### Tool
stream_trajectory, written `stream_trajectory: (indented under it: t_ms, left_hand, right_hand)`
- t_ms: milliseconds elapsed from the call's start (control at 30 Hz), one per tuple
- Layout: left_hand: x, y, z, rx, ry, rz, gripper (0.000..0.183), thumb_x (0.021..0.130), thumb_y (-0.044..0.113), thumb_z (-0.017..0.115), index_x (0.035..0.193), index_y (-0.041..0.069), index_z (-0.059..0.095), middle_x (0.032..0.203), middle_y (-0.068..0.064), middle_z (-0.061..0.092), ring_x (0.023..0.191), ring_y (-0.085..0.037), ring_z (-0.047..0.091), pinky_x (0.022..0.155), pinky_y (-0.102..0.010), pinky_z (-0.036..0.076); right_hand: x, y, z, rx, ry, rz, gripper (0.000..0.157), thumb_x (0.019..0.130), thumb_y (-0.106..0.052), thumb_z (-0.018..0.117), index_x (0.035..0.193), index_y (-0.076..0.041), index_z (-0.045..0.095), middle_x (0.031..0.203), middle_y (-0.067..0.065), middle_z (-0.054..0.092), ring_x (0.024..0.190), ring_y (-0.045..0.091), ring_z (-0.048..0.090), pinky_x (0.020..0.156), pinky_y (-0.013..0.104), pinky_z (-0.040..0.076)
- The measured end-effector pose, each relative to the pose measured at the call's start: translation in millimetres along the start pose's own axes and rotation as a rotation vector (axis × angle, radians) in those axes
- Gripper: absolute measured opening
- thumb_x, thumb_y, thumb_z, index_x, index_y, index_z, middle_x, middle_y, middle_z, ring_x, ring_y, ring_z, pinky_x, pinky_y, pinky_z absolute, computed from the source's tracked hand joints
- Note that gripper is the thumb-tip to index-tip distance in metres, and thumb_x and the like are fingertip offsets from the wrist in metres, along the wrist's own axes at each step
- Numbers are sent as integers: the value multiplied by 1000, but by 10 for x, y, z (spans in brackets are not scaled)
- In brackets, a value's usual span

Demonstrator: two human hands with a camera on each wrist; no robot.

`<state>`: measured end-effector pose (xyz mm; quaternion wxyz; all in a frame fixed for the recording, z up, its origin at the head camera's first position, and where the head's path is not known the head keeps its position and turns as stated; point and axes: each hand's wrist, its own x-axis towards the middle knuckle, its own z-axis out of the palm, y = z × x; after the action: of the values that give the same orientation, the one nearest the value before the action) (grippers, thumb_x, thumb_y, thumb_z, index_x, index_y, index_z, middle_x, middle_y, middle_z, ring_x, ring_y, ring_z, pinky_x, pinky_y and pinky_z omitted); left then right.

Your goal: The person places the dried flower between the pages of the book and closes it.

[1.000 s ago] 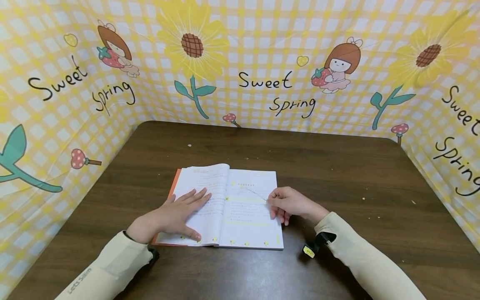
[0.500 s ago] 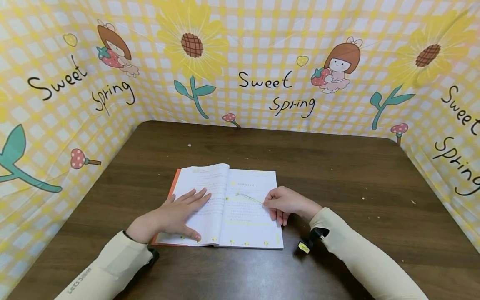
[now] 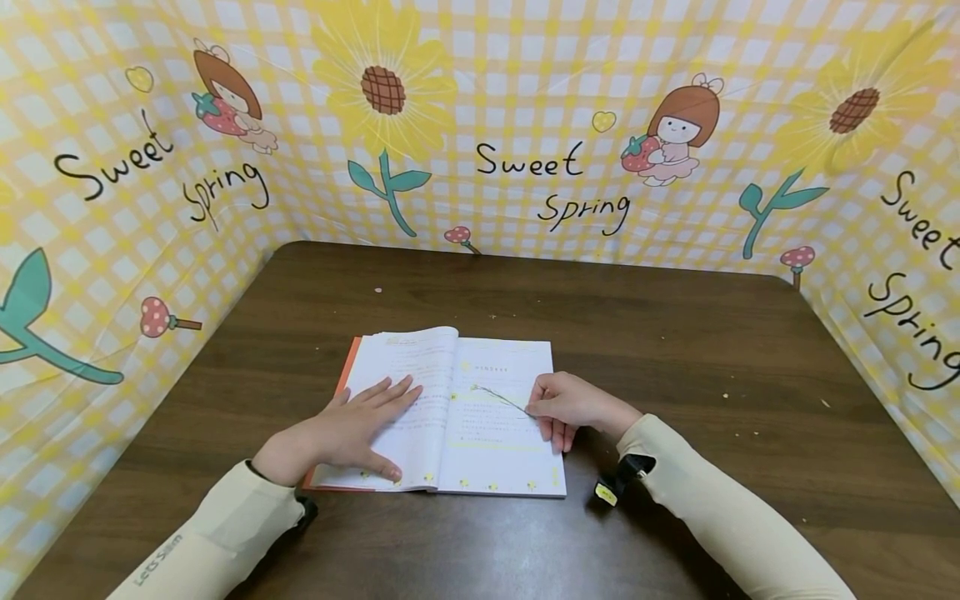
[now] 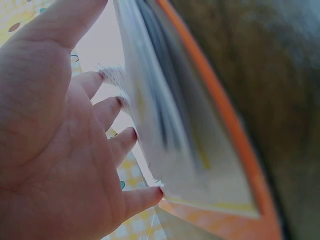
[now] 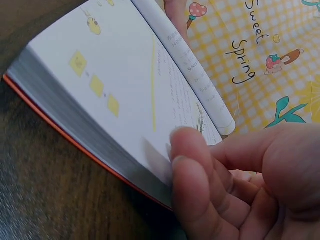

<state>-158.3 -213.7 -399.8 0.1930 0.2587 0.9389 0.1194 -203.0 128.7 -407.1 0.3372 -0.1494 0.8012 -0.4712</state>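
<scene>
An open book (image 3: 498, 462) with an orange cover lies on the table in the head view. My left hand (image 3: 356, 429) rests with spread, fairly straight fingers on its left page. In the left wrist view, those fingertips (image 4: 127, 136) touch the page beside the orange cover edge (image 4: 235, 127). At the right page's outer edge, my right hand (image 3: 562, 408) pinches one end of a thin green plant stem (image 3: 501, 397) between thumb and fingers. The stem slants across the printed text, its small yellowish tip towards the spine. In the right wrist view my fingers hide most of the stem (image 5: 200, 119).
Dark wooden table (image 3: 675, 350) surrounds the book, with small pale specks scattered on it. A yellow checked cloth (image 3: 525, 92) with flowers and lettering stands behind and at both sides. A black wrist strap with a yellow-marked box (image 3: 607, 493) hangs under the right wrist.
My right hand has shifted slightly left and brought the stem lower and leftward over the right page. The left hand stays on the left page.
</scene>
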Motion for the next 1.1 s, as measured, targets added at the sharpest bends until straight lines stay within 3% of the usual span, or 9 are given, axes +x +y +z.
stream_trajectory:
  t_ms: [333, 500, 667, 767, 900, 1000, 1100]
  left_hand:
    - [-25, 12, 2, 17, 35, -14, 118, 70, 64, 79, 160, 13, 22, 166, -12, 14, 148, -43, 15, 105, -76, 16]
    - [-70, 13, 37, 7, 110, -166, 136, 60, 76, 78, 159, 7, 17, 162, -27, 12, 142, -58, 14, 100, -78, 23]
    - [-127, 74, -27, -13, 106, -323, 143, 54, 76, 82, 159, 5, 15, 156, -39, 9, 136, -66, 16, 94, -79, 29]
    - [-147, 115, -47, -13, 98, -383, 146, 53, 76, 82, 159, 5, 12, 153, -43, 10, 135, -63, 21, 90, -76, 35]
    - [-147, 153, -34, 19, 114, -447, 153, 46, 80, 82, 159, 3, 12, 133, -41, 32, 117, -52, 37, 76, -59, 44]
    - [-147, 185, -38, 23, 136, -470, 156, 43, 78, 85, 158, 2, 13, 108, -32, 39, 99, -42, 38, 64, -48, 42]
    - [-144, 199, -40, -8, 145, -493, 157, 42, 74, 88, 158, 0, 10, 102, -30, 37, 96, -43, 36, 61, -47, 42]
  right_hand:
    - [-61, 65, -20, 61, 36, -54, 11, 99, -8, 59, 96, 1, 55, 63, 10, 62, 43, 16, 59, 44, 28, 52]
    - [-163, 115, -65, 95, 87, -72, 11, 98, -8, 60, 98, 2, 56, 68, 11, 64, 51, 19, 61, 50, 34, 56]
    - [-271, 199, -126, 127, 138, -87, 14, 99, -9, 59, 102, 4, 55, 72, 12, 64, 54, 20, 61, 53, 37, 57]
    - [-331, 260, -161, 152, 154, -103, 17, 99, -10, 59, 103, 6, 54, 74, 13, 64, 56, 21, 62, 54, 38, 57]
    - [-407, 313, -196, 173, 178, -125, 20, 99, -9, 58, 108, 8, 52, 81, 14, 65, 62, 22, 64, 56, 40, 58]
    - [-461, 341, -204, 178, 210, -137, 25, 99, -8, 59, 115, 9, 48, 93, 16, 64, 70, 24, 66, 59, 40, 59]
    - [-510, 367, -193, 202, 238, -143, 35, 99, -7, 59, 124, 10, 42, 108, 21, 60, 79, 26, 68, 64, 41, 59]
